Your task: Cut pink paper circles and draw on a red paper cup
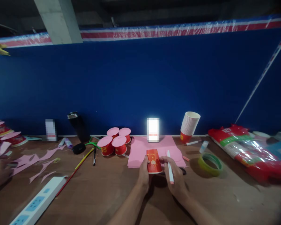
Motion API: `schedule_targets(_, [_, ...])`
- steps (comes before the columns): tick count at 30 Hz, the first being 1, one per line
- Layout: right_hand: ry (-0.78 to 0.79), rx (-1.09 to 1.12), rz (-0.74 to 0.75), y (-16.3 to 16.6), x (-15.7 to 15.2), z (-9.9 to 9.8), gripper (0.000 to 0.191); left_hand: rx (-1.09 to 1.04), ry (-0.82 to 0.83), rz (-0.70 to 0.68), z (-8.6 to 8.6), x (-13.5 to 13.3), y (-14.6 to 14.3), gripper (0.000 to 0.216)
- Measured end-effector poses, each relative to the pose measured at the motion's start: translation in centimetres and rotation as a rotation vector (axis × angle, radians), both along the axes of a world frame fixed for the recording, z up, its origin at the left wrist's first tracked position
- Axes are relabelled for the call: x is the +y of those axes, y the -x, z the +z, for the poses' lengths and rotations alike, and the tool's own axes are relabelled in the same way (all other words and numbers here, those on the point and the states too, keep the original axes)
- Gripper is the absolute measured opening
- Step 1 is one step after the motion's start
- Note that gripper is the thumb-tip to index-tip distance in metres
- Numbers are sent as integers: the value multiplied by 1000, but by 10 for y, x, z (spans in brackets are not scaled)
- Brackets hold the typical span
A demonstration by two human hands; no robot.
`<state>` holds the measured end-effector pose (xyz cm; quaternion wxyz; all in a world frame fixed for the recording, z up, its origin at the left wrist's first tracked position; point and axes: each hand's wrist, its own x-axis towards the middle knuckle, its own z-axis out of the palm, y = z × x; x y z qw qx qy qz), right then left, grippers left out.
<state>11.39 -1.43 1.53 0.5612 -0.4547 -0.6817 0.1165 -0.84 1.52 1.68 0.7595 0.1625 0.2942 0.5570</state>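
A red paper cup [154,161] with printed figures is upright between my hands, its wider rim downward. My left hand [144,175] is closed round the cup's left side. Against its right side rest the fingers of my right hand [176,178], which also grips a white marker pen [170,167]. Behind the cup lie sheets of pink paper [140,150], with a rounded pink piece on their right part. A dark-handled tool, partly hidden by my right hand, lies beneath it. Left of the paper stand several red cups topped with pink discs [119,141].
A stack of paper cups [190,124], a roll of tape [210,164] and red plastic packaging [243,147] are to the right. At left are a black flask [78,126], a power strip [38,201], pink scraps [41,157] and another person's hand [0,173].
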Motion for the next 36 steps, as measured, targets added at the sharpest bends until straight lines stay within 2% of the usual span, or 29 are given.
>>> schedule_targets(10, [56,17,12,0,0,-3,26,-2,30,-31,8,-3,0,43])
schedule_targets(19, [52,43,40,-2,-1,-3,26,-16,-6,-43,-1,0,0,46])
schedule_targets(28, [51,53,44,-1,-1,-2,25,5,17,-66,4,-2,0,48])
schedule_targets(36, [50,34,33,-1,0,-3,26,0,3,-23,2,-1,0,42])
